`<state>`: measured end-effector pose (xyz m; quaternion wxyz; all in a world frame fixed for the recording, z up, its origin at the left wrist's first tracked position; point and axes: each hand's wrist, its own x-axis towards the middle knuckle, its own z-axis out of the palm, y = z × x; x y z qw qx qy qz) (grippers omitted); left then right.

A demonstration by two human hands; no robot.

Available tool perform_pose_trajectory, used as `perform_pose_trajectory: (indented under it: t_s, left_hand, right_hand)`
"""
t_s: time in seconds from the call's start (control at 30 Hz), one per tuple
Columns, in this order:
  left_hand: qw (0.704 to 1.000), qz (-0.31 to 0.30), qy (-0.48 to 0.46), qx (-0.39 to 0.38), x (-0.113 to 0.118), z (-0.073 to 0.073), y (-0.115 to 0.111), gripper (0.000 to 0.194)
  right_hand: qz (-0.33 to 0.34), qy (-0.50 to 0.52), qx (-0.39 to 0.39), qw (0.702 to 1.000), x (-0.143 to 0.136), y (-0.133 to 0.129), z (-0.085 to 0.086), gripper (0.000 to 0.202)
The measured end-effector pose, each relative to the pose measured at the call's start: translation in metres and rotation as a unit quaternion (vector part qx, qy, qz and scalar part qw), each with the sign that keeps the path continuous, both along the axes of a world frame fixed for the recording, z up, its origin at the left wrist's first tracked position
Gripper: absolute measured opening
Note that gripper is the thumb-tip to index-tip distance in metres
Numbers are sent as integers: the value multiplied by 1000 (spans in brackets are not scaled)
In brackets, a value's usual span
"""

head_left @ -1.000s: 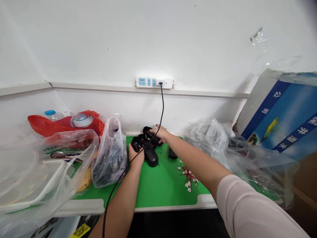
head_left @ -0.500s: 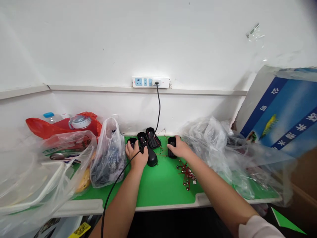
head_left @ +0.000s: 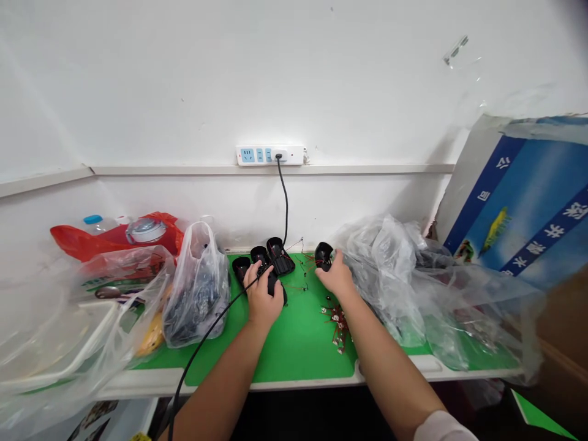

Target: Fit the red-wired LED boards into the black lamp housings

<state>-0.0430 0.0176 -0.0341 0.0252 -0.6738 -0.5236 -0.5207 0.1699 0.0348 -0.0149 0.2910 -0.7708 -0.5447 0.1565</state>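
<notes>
My left hand point(head_left: 263, 297) lies on a black oblong part on the green mat point(head_left: 298, 343), its fingers over it and a black cable point(head_left: 215, 318) running past the wrist. Just behind it stand black cup-shaped shells point(head_left: 265, 256) with red wires inside. My right hand point(head_left: 337, 277) grips another black shell point(head_left: 323, 254) at the mat's back, close to a heap of clear plastic bags point(head_left: 395, 269). A bunch of small red-wired parts point(head_left: 337, 321) lies under my right forearm.
A white power strip point(head_left: 270, 154) on the wall holds the cable's plug. At the left stand a clear bag of dark parts point(head_left: 195, 294), more plastic bags and a red bag point(head_left: 114, 236) with bottles. A blue printed box point(head_left: 519, 202) leans at the right.
My right hand left the shells by the left hand, moved right and took hold of a separate black shell, lifting it toward the back. The view shifted slightly right.
</notes>
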Motion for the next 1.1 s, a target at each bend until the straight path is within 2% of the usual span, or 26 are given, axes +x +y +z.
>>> perform_pose_trajectory:
  t_s: [0.07,0.17,0.27,0.37,0.47,0.53,0.6,0.67,0.8,0.93,1.0,1.1]
  left_hand:
    - [1000,-20,-18,5,6,3,-6,31]
    - [995,-82,-54,-8,19,7,-12,29]
    - [968,-188,-135,-95,37,13,-13,31]
    - [900,-289,-256,-201,59,22,-5,36]
    - [821,-334,-382,-262,74,28,7,38]
    - [752,-346,-474,-300,77,27,14,41]
    - [688,-348,-542,-334,75,23,16,45]
    - [654,-364,-561,-355,70,19,14,47]
    - [635,-406,-554,-353,62,20,9,50]
    - [622,-399,-580,-343,58,29,8,47]
    - [609,-410,-586,-344,55,34,7,47]
    - [590,-426,-586,-355,51,40,5,43]
  right_hand:
    - [-19,46,50,998,5,-3,2,85]
    - [-34,101,141,984,9,-6,7,83]
    - [-31,166,236,957,7,-7,8,83]
    - [6,254,332,908,1,-8,5,81]
    - [78,316,357,876,-10,-9,-1,79]
    - [122,312,339,879,-18,-12,-5,79]
    - [154,274,315,895,-24,-16,-8,80]
    - [181,220,293,913,-29,-22,-9,79]
    - [221,128,269,929,-35,-34,-7,80]
    - [263,94,294,914,-38,-43,-1,80]
    - [273,97,327,899,-37,-45,1,67]
    - [240,104,384,886,-34,-45,5,39]
